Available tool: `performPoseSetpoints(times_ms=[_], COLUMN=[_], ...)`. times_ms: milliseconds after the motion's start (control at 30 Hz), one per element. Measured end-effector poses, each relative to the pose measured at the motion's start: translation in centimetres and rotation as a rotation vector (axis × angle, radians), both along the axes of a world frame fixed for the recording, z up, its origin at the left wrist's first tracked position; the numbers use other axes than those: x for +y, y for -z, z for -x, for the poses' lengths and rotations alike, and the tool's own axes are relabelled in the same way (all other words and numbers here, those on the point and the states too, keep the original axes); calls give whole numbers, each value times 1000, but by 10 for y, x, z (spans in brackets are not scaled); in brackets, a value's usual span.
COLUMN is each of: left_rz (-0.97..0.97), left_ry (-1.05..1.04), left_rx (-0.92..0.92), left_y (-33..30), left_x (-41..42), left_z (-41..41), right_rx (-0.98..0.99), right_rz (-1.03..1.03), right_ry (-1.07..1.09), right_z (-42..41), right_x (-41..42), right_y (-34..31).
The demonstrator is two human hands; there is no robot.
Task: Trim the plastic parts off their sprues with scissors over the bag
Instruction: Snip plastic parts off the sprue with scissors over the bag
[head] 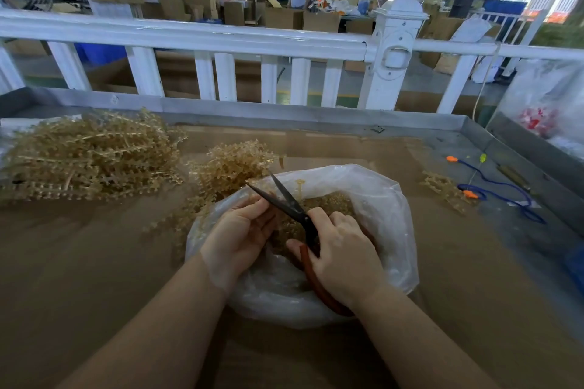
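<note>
Bag [373, 199] at centre frame on the tabletop [94, 262], both hands above its mouth: left hand [237, 237] left of the scissors [294, 208], right hand [344, 256] on their handles. Large sprue pile [91, 155] at left, smaller pile [234, 164] just behind the bag. Lone sprue [445, 186] and cord [505, 189] at right. Railing [221, 41] behind the tabletop; possibly another bag [546, 104] at right edge.

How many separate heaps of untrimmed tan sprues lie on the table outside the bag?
3: a large heap at far left, a smaller heap just behind the bag, and a small cluster to the right. Others may be hidden beneath.
</note>
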State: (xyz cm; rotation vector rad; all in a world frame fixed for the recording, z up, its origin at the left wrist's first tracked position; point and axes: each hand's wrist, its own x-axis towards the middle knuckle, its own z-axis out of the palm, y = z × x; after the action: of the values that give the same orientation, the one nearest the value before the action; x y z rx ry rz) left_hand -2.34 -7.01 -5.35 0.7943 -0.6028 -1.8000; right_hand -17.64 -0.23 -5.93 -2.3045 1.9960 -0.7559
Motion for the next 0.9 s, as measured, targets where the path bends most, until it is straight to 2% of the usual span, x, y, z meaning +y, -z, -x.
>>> performPoseSetpoints(times_ms=[433,900], left_rz=[2,6], left_ry=[95,90], left_rx=[-43,-81], left_y=[-5,-12], left_x=[6,13], left_z=[0,3], right_rx=[-7,29], right_rz=[3,32], right_ry=[-26,-48], right_z=[-5,-3], right_x=[-1,-4], right_y=[-6,-6])
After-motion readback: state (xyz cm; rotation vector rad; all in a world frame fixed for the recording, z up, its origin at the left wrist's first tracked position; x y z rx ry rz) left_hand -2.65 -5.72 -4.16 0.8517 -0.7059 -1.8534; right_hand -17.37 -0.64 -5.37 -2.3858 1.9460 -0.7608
